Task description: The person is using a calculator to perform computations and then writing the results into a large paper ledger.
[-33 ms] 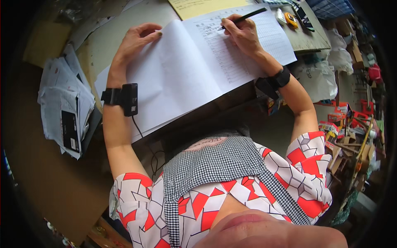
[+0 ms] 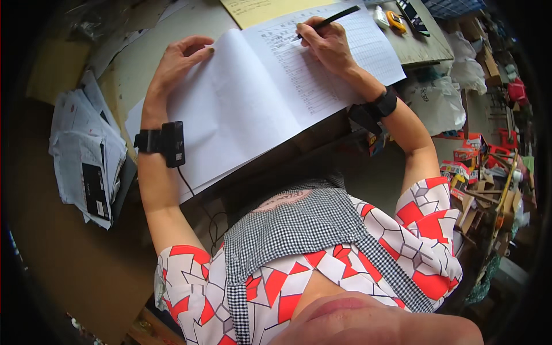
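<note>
A sheaf of white paper [image 2: 247,98] lies spread on the table, its left page blank and its right page a printed table with rows of writing. My right hand [image 2: 329,47] grips a black pen [image 2: 344,17] in a writing hold, the tip down near the top left of the printed table. On the upper part of the blank page rests my left hand [image 2: 179,62], fingers loosely bent, thumb apart from them, nothing visible in it. A black strapped device sits on each wrist; a cable runs from the left one [image 2: 172,144].
A yellow sheet [image 2: 259,11] lies beyond the papers. At the table's right are a white bottle [image 2: 380,17], a yellow-and-black tape measure [image 2: 396,22] and a dark phone-like object [image 2: 415,17]. Stacked papers [image 2: 75,155] stand at left. Plastic bags [image 2: 443,106] and boxes [image 2: 460,172] crowd the right.
The whole view has shifted slightly, so the papers and both hands appear a little farther left. The pen stays in my right hand; my left hand keeps its place on the page.
</note>
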The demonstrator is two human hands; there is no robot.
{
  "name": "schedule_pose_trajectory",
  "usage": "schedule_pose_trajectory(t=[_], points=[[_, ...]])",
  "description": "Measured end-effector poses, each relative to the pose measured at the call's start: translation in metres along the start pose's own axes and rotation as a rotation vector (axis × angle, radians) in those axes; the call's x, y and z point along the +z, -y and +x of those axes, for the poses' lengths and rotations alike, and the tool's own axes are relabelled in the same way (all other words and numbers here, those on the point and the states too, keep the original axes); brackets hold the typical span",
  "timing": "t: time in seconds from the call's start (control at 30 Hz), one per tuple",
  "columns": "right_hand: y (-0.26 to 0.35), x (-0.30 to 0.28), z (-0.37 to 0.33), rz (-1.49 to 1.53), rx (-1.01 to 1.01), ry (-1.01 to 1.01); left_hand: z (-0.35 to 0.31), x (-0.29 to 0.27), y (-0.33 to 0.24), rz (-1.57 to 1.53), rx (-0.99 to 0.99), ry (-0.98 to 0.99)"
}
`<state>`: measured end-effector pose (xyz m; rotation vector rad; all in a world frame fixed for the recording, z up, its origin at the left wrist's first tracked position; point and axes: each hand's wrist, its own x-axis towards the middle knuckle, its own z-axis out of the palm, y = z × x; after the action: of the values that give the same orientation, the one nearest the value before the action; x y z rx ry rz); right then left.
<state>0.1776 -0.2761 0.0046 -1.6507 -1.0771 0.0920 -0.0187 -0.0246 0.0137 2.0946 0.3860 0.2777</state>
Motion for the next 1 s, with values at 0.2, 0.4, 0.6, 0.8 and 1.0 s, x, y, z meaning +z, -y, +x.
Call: schedule_pose_trajectory(t=[0.2,0.4,0.6,0.8,1.0], points=[[0.003,-0.008,-0.004,-0.065,-0.021,-0.031,0.007,0.004,-0.008,0.012,0.006,0.008],[-0.004,-0.004,-0.004,-0.096,-0.100,-0.027,0.004,0.004,-0.002,0.060,0.008,-0.037],[-0.007,-0.006,-0.003,-0.135,-0.063,0.047,0.003,0.003,-0.001,0.091,0.002,-0.049],[-0.005,-0.006,-0.003,-0.170,-0.066,0.024,0.004,0.004,0.001,0.102,0.016,-0.054],[-0.006,-0.007,-0.004,-0.178,-0.064,0.048,0.004,0.002,0.002,0.094,0.020,-0.034]])
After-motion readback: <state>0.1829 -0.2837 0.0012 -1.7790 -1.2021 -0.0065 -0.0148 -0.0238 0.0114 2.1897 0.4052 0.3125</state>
